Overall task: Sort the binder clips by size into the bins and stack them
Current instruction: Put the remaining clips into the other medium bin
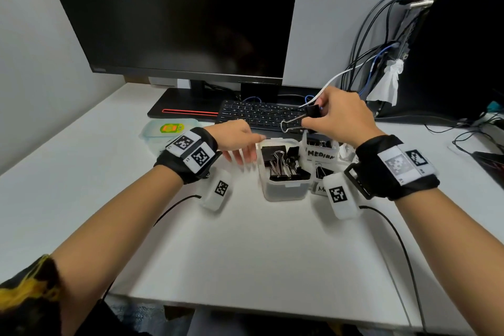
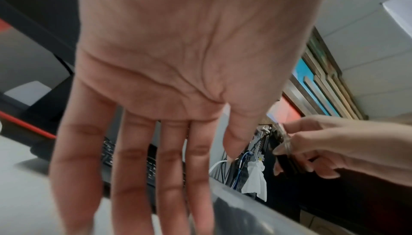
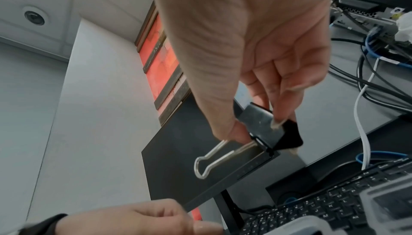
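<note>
Left hand (image 1: 236, 142), fingers straight and spread, palm down, hovers just left of the clear bin (image 1: 283, 172) holding several black binder clips. Right hand (image 1: 343, 117), raised above the bins and before the keyboard (image 1: 259, 114), pinches one large binder clip (image 3: 260, 129), a wire handle pointing left.

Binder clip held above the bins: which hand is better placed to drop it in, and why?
Right. The right hand already pinches the binder clip above the bins; the left hand is open, holding nothing.
</note>
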Motion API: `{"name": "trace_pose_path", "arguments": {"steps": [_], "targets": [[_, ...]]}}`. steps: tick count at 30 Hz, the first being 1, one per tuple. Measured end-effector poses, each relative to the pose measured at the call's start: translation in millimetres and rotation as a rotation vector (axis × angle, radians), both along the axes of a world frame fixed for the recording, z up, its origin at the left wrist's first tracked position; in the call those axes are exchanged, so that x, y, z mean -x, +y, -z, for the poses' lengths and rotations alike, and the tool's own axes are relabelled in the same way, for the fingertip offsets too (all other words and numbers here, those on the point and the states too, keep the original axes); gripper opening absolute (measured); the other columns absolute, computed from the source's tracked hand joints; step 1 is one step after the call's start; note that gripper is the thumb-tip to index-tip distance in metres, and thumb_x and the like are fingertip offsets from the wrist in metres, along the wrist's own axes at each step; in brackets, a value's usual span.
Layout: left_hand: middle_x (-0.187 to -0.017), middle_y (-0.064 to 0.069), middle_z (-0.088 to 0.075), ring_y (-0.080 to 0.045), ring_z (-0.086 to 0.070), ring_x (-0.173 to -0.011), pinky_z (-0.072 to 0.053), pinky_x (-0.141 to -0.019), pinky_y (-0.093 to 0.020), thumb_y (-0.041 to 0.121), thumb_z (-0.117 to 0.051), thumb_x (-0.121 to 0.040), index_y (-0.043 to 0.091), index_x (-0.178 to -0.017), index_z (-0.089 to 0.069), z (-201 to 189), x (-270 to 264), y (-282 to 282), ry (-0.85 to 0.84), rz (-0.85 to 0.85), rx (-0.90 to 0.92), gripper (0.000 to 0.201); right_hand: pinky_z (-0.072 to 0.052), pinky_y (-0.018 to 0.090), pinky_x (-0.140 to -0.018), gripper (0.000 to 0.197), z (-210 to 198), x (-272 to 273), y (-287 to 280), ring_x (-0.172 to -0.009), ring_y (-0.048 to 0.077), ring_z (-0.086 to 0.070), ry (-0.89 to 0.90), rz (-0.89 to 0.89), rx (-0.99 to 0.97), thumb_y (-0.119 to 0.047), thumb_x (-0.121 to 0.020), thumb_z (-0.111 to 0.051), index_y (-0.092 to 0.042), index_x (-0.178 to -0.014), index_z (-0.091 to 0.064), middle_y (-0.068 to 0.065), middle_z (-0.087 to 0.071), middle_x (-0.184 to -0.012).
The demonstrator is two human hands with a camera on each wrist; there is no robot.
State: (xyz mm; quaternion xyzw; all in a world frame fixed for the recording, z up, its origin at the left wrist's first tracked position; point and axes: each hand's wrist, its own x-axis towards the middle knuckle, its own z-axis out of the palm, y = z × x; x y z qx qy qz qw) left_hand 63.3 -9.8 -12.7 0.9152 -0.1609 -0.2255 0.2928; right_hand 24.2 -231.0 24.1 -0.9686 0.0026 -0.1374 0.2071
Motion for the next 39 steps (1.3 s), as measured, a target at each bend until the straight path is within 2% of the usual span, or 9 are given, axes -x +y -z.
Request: {"name": "trace_pose_path", "arguments": {"steps": [6,10,14,17,22,27,33,36,39], "targets": [[-0.078,-0.001,-0.069,-0.013,-0.067,-0.064,-0.05,-0.05,-0.02,0.034,-0.063,-0.092,0.017,-0.11,-0.062,7.6,-6.5,-3.1,-0.104,-0.039,0.103,0.025,-0.047,0.03,-0.069,0.034,-6.5,13.8,7.9,-0.085,0.022,-0.062,0.195,-0.074,0.132,-0.047,-0.069,-0.077,-0.021,-0.086,-0.062,-0.001,-0.067,-0.088],[-0.072,0.001,-0.066,-0.012,-0.065,-0.062,-0.049,-0.048,-0.019,0.026,-0.064,-0.092,0.015,-0.112,-0.062,5.1,-4.9,-5.0,-0.113,-0.011,0.127,0.023,-0.045,0.03,-0.07,0.031,-2.1,22.0,23.1,-0.086,0.022,-0.061,0.252,-0.086,0.233,-0.05,-0.069,-0.076,-0.024,-0.08,-0.064,-0.003,-0.066,-0.086],[-0.081,-0.003,-0.07,-0.015,-0.069,-0.068,-0.051,-0.052,-0.022,0.039,-0.061,-0.092,0.016,-0.108,-0.061,1.0,0.8,-3.7,-0.083,-0.02,0.119,0.028,-0.046,0.031,-0.071,0.031,4.8,22.7,33.7,-0.088,0.023,-0.061,0.283,-0.071,0.304,-0.051,-0.069,-0.078,-0.026,-0.086,-0.07,-0.002,-0.066,-0.09],[-0.087,-0.001,-0.073,-0.014,-0.072,-0.075,-0.054,-0.06,-0.026,0.055,-0.068,-0.079,0.02,-0.108,-0.059,-5.7,8.2,-2.3,-0.019,-0.004,0.108,0.047,-0.05,0.033,-0.075,0.032,3.3,22.9,34.1,-0.091,0.024,-0.062,0.257,-0.036,0.321,-0.048,-0.068,-0.08,-0.026,-0.09,-0.073,-0.001,-0.066,-0.094],[-0.095,-0.003,-0.073,-0.012,-0.072,-0.08,-0.056,-0.065,-0.027,0.049,-0.085,-0.061,0.023,-0.118,-0.051,-9.7,14.8,-4.5,-0.012,0.035,0.027,0.071,-0.051,0.035,-0.075,0.034,6.8,23.5,36.4,-0.095,0.028,-0.063,0.231,0.0,0.312,-0.046,-0.069,-0.08,-0.022,-0.092,-0.072,0.003,-0.066,-0.098],[-0.091,-0.001,-0.07,-0.01,-0.07,-0.071,-0.053,-0.058,-0.024,0.045,-0.086,-0.062,0.023,-0.116,-0.047,-11.3,15.5,-11.6,0.01,0.009,-0.007,0.07,-0.05,0.034,-0.077,0.039,8.5,20.9,31.3,-0.097,0.025,-0.063,0.296,0.003,0.252,-0.05,-0.069,-0.081,-0.023,-0.093,-0.068,0.001,-0.065,-0.098],[-0.09,-0.003,-0.072,-0.013,-0.064,-0.069,-0.052,-0.061,-0.025,0.044,-0.084,-0.065,0.019,-0.117,-0.045,-19.1,9.0,-20.3,0.049,-0.001,-0.135,0.07,-0.06,0.04,-0.079,0.032,10.4,17.4,20.9,-0.066,0.01,-0.073,0.397,-0.132,0.022,-0.042,-0.067,-0.085,-0.029,-0.093,-0.073,-0.006,-0.071,-0.065],[-0.09,-0.004,-0.071,-0.012,-0.061,-0.067,-0.05,-0.057,-0.022,0.043,-0.082,-0.068,0.014,-0.118,-0.047,-21.8,8.3,-24.0,0.008,0.007,-0.168,0.068,-0.06,0.036,-0.08,0.035,9.3,17.2,17.5,-0.063,0.009,-0.073,0.38,-0.171,-0.024,-0.033,-0.069,-0.086,-0.032,-0.102,-0.075,-0.014,-0.068,-0.067],[-0.087,-0.003,-0.067,-0.009,-0.058,-0.064,-0.045,-0.05,-0.017,0.045,-0.079,-0.072,0.007,-0.119,-0.053,-22.3,8.1,-27.1,-0.037,0.019,-0.211,0.066,-0.06,0.034,-0.08,0.034,7.6,15.8,17.6,-0.065,0.008,-0.072,0.388,-0.197,-0.025,-0.029,-0.07,-0.086,-0.028,-0.102,-0.077,-0.011,-0.071,-0.071]]}}
